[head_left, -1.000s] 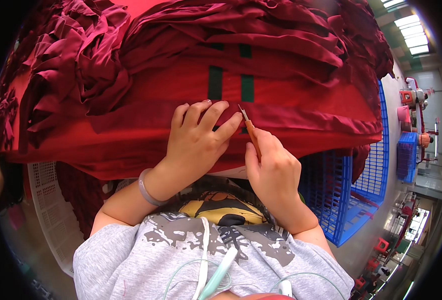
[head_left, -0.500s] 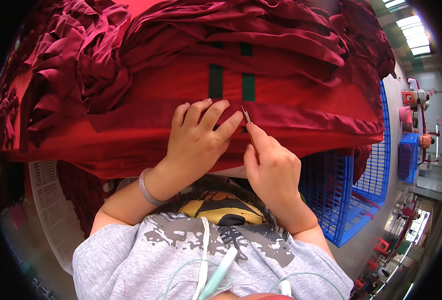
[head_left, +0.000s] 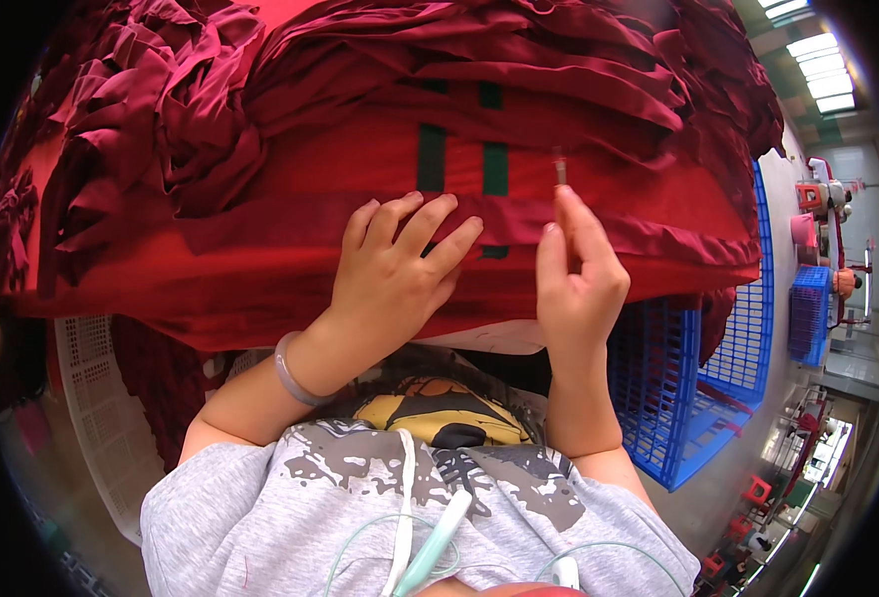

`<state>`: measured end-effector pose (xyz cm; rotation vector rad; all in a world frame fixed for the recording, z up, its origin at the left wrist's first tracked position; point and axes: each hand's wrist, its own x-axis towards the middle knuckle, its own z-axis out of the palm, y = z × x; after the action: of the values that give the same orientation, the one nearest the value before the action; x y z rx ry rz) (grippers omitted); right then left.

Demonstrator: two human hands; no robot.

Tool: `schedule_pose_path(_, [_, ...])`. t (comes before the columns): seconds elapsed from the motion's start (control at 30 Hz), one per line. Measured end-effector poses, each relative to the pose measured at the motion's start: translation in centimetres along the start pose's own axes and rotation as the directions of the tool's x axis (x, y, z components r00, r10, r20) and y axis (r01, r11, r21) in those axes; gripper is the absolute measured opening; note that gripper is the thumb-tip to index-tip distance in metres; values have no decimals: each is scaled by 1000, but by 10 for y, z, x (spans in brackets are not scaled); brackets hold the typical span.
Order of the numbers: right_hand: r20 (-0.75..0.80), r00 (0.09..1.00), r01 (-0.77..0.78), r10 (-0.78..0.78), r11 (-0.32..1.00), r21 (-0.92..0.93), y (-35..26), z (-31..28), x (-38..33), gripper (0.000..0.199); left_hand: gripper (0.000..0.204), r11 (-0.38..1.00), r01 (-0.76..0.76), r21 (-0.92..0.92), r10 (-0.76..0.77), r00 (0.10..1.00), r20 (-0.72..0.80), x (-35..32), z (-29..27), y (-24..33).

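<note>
My left hand [head_left: 390, 254] lies with fingers spread on a long dark-red cloth strip [head_left: 290, 219], which stretches across a brighter red cloth surface [head_left: 290, 274]. In my right hand [head_left: 581, 279] a slim tool with a small metal tip, apparently a seam ripper [head_left: 560, 171], is pinched between thumb and fingers. Its tip points away from me, raised to the right of the left hand and apart from it; motion blurs it. Beyond my fingertips, two dark green stripes [head_left: 495, 169] cross the red surface.
Heaped dark-red strips [head_left: 459, 50] cover the far side, with a bunched pile [head_left: 201, 119] at left. A blue plastic crate [head_left: 663, 398] stands below the right edge, a white basket [head_left: 96, 398] at lower left. Someone in orange [head_left: 844, 283] is far right.
My right hand has moved right and away from me, lifting the tool off the strip near my left fingertips. My left hand has stayed in place.
</note>
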<state>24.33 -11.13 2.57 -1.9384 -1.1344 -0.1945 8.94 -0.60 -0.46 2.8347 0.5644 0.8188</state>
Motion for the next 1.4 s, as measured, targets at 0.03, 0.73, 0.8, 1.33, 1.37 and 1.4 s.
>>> schedule_pose_path(0.03, [73,996,47,-48,999,16,-6,-2,-4,32,54,999,24,-38,-23,1000,14,-1,-1,0])
schedule_pose_path(0.73, [290,949,164,-120,978,-129,-25,-8,-18,37,53,1000,21,-20,-21,1000,23,-1,-2,-3])
schedule_pose_path(0.8, [346,929,204,-129,961,-188,-24,-9,-18,37,54,1000,19,-15,-19,1000,22,-2,0,-3])
schedule_pose_path(1.33, [260,953,193,-153,972,-136,-17,-1,-4,34,49,1000,11,-6,-11,1000,25,-1,-2,-2])
schedule_pose_path(1.37, [174,968,199,-183,977,-81,-14,1,1,36,49,1000,9,-2,-9,1000,29,-1,-2,-1])
schedule_pose_path(1.4, [87,973,215,-212,976,-26,-11,4,5,38,49,1000,13,5,-13,999,34,-2,-3,-1])
